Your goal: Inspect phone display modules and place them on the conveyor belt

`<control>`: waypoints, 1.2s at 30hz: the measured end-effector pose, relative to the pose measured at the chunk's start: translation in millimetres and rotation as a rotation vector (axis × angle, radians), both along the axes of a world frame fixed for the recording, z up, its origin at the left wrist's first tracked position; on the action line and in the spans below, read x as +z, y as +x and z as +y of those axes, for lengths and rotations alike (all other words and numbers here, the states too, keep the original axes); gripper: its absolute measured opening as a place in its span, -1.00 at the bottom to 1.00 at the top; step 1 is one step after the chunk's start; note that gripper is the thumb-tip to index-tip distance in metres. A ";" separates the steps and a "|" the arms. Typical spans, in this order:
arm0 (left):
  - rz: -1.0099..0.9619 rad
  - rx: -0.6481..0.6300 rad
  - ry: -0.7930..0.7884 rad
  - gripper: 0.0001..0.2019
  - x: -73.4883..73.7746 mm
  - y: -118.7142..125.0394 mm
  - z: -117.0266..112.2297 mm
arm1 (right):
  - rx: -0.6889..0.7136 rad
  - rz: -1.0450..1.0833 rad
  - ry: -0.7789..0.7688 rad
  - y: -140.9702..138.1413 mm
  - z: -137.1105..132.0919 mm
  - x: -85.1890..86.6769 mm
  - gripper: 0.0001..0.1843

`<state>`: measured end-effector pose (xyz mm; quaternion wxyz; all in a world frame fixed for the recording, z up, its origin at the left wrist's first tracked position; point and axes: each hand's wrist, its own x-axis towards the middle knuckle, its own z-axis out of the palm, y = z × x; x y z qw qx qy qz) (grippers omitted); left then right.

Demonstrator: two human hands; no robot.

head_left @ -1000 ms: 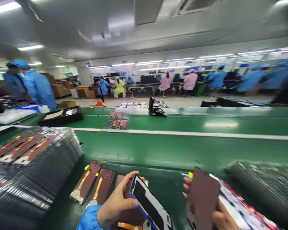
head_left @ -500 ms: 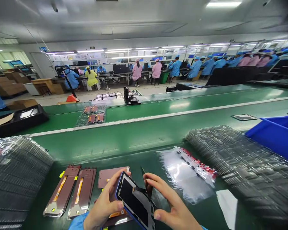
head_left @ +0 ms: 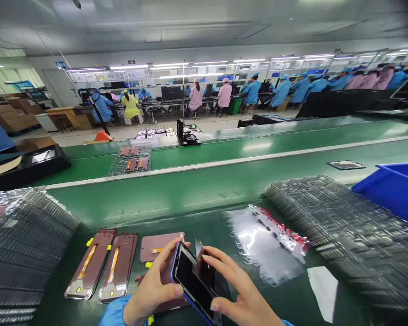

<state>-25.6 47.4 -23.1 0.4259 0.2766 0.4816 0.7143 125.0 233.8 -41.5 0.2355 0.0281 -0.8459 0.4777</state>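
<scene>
Left hand [head_left: 152, 290] is clenched on the phone [head_left: 191, 281], which has a blue edge and a black face turned up. Its fingers wrap behind the far edge and the thumb lies along the near side. The phone looks lifted off the bench [head_left: 197, 199], close to its near edge, but the exact height can't be told.

Long axis runs diagonally, far-left to near-right. Left hand is nearer, holding the phone's body. Right hand [head_left: 242, 294] sits on the right side, curved and partly open. Its fingertips [head_left: 207, 256] are on a dark sheet [head_left: 204, 267] standing up from the phone's far-right side. Can't tell whether it's pinching the sheet or only touching it. What the sheet attaches to is hidden.

Nothing stands between hands and phone. Left of the hands, two panels with orange flex strips [head_left: 90, 265] lie side by side on the bench, with a third panel [head_left: 161, 247] just beside them, right behind the left hand. More panel material sits under the phone, partly hidden.

To the right is a clear film bag [head_left: 263, 244] with red-and-black strips. Stacked clear trays [head_left: 340, 231] sit beyond it, with matching stacked trays [head_left: 20, 244] on the left. A blue bin [head_left: 394, 194] is at the bench's far right.
</scene>
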 end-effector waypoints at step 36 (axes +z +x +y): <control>0.009 -0.036 0.029 -0.19 -3.2 14.1 4.8 | -0.011 0.081 0.316 -5.1 -19.2 -4.2 -0.30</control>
